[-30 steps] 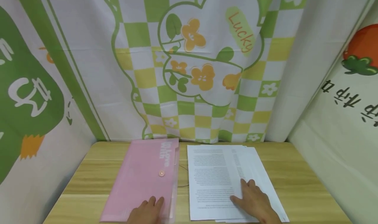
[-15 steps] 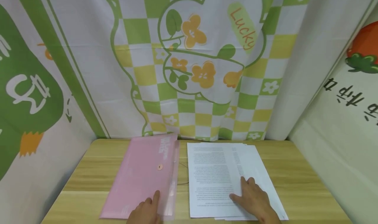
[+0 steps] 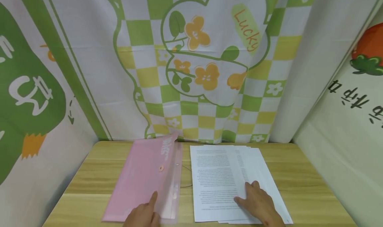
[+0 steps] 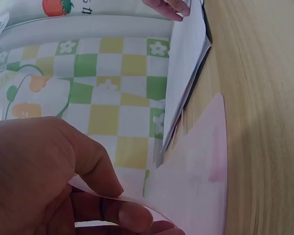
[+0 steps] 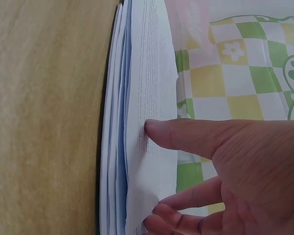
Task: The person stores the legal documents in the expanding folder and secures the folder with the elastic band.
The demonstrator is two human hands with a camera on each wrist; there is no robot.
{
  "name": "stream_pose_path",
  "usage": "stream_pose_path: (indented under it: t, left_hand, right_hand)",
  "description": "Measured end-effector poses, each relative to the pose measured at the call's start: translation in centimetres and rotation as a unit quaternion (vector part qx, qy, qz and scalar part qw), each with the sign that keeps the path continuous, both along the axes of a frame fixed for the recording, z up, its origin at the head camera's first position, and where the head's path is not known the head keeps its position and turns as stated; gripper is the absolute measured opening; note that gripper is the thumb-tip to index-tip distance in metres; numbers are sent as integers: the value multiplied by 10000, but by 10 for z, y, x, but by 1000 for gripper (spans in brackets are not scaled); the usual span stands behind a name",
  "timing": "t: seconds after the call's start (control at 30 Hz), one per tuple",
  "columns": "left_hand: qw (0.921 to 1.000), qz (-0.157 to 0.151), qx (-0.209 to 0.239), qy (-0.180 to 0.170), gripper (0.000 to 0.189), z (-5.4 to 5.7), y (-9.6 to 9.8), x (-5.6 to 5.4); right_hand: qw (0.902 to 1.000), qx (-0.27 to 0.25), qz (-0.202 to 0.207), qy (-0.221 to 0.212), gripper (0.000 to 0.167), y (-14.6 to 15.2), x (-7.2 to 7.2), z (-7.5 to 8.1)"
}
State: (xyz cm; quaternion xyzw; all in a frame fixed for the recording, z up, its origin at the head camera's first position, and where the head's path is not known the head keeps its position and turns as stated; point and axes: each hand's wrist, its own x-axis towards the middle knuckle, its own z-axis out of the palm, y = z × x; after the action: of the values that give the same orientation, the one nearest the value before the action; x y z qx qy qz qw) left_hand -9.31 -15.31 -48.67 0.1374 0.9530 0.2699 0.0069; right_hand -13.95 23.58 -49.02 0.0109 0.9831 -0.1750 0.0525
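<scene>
A translucent pink document folder (image 3: 136, 183) with white lettering and a round button (image 3: 161, 168) lies on the left of the table. My left hand (image 3: 143, 214) pinches the edge of its flap between thumb and fingers; the left wrist view shows the thin plastic (image 4: 196, 176) bending up from that grip. Below the lifted flap, a paler inner layer shows along the folder's right side. On the right, my right hand (image 3: 258, 202) rests on a stack of printed papers (image 3: 213, 180), thumb and fingertips spread on the top sheet. Several layered sheets (image 5: 118, 147) show at the stack's edge.
A thin cord (image 3: 187, 186) loops between folder and stack. The wooden table (image 3: 305, 187) ends at the back against a green-and-yellow checked curtain (image 3: 206, 120). Printed fabric walls (image 3: 338, 144) stand at both sides.
The folder's flap has risen along its right edge and top corner, folding leftward. My left hand has gone from lying on the folder to pinching the flap. The right hand stays on the papers.
</scene>
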Motion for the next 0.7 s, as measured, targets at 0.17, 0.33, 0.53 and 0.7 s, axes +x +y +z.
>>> stream_pose_path:
  t: [0.17,0.33,0.53,0.7]
  left_hand:
    - [9999,-24,30,119,56,5,-5,0]
    - [9993,44,70,373,47,10,-10,4]
    - [9986,192,192,463,40,16,-17,7]
    - [9976,341,282,535,34,22,-22,5]
  right_hand:
    - [10000,-36,-65,-36,55,0,0,0]
    - [9999,-31,-75,-111,63,-1,1,-1]
    - [10000,68,7,-39,83,-2,3,-3]
    - [9999,145,41,-14,89,-3,3,-4]
